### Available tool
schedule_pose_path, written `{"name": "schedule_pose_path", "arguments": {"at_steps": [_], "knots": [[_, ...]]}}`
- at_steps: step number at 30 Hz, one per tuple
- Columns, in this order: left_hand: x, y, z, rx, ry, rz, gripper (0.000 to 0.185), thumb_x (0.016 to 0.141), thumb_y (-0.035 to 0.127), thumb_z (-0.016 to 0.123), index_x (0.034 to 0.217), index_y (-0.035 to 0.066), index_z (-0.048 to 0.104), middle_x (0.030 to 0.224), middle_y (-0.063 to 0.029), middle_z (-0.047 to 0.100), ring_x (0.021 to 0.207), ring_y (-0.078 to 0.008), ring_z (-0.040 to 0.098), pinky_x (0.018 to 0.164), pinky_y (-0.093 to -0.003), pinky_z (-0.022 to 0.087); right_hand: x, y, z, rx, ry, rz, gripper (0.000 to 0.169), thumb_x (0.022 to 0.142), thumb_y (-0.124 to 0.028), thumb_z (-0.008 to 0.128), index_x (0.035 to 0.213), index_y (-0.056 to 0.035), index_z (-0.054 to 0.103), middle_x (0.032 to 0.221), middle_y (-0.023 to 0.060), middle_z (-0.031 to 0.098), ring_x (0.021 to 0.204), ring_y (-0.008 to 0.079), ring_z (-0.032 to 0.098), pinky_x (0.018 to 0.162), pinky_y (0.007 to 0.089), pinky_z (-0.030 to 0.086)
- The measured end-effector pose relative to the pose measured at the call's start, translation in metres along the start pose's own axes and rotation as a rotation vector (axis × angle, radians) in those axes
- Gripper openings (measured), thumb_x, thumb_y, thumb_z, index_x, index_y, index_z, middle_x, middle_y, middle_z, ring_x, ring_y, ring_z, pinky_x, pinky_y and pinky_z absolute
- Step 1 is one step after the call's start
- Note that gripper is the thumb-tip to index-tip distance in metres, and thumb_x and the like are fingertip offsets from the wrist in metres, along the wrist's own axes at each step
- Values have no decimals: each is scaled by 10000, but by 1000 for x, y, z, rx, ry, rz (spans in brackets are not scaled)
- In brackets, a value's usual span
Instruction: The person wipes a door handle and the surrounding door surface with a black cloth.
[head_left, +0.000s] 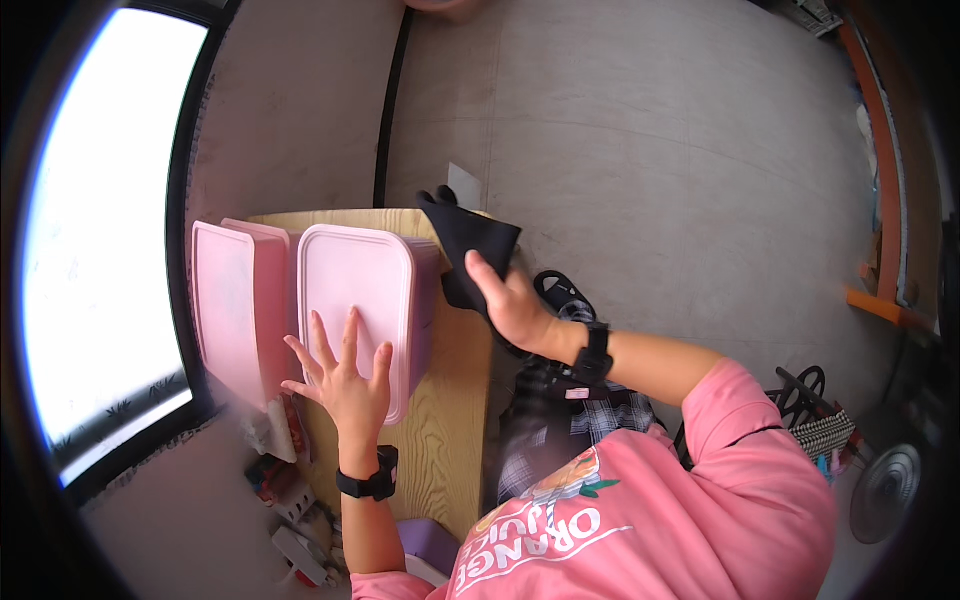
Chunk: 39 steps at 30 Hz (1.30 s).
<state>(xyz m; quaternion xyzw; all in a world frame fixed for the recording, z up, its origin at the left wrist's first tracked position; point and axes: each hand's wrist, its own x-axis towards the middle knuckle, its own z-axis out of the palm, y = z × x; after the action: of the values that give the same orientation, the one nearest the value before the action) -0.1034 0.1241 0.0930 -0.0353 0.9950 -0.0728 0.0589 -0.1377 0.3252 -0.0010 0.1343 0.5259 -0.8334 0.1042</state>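
Note:
My left hand (345, 382) is spread over the pale pink lid of a plastic storage box (349, 281), palm down. Whether the palm presses on the lid cannot be told. The lid looks closed on the box, whose side is lilac. My right hand (514, 304) grips black fabric (472, 240), which looks like a glove with finger ends at its upper left. The fabric hangs by the box's right side, over the table edge. Left of the lidded box, deeper pink plastic bins (232, 307) stand against one another.
A wood-grain table (442, 412) carries the boxes. Beside the wall is a bright window (105, 225). Small items (292, 495) crowd the table's left side, and a purple container (427, 544) sits near my body. A fan (885, 495) stands at lower right.

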Motion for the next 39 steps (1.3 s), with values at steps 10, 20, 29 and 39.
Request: {"name": "schedule_pose_path", "arguments": {"at_steps": [10, 20, 29, 39], "knots": [[2, 2, 37, -194, 18, -105, 632, 852, 472, 498, 1433, 283, 336, 1536, -124, 141, 1382, -465, 65, 894, -791, 45, 130, 57, 97, 25, -75, 198, 735, 914, -601, 390, 1048, 93, 592, 1055, 121, 618, 976, 144, 531, 880, 274, 412], [14, 14, 37, -202, 19, -397, 558, 934, 498, 365, 1443, 282, 296, 1522, -181, 135, 1368, -492, 64, 888, -798, 50, -36, 91, 68, -182, -211, 78, 378, 939, -244, 512, 1185, 43, 521, 1143, 193, 599, 1045, 254, 563, 896, 339, 425], [-22, 11, 8, -382, 0, -260, 507, 930, 401, 464, 1401, 228, 391, 1511, -105, 220, 1410, -361, 80, 980, -724, 32, -25, -3, -2, 158, -182, 286, 378, 966, -332, 466, 1084, 7, 587, 994, 4, 608, 897, 99, 545, 807, 264, 431], [-10, -24, 38, -248, 148, 105, 701, 799, 584, 550, 1375, 197, 452, 1484, -125, 291, 1366, -434, 174, 1007, -611, 162, 107, 15, 123, 42, -488, 200, 710, 931, -568, 347, 1183, 65, 546, 1167, 196, 584, 1170, 220, 474, 1009, 321, 342]]}}
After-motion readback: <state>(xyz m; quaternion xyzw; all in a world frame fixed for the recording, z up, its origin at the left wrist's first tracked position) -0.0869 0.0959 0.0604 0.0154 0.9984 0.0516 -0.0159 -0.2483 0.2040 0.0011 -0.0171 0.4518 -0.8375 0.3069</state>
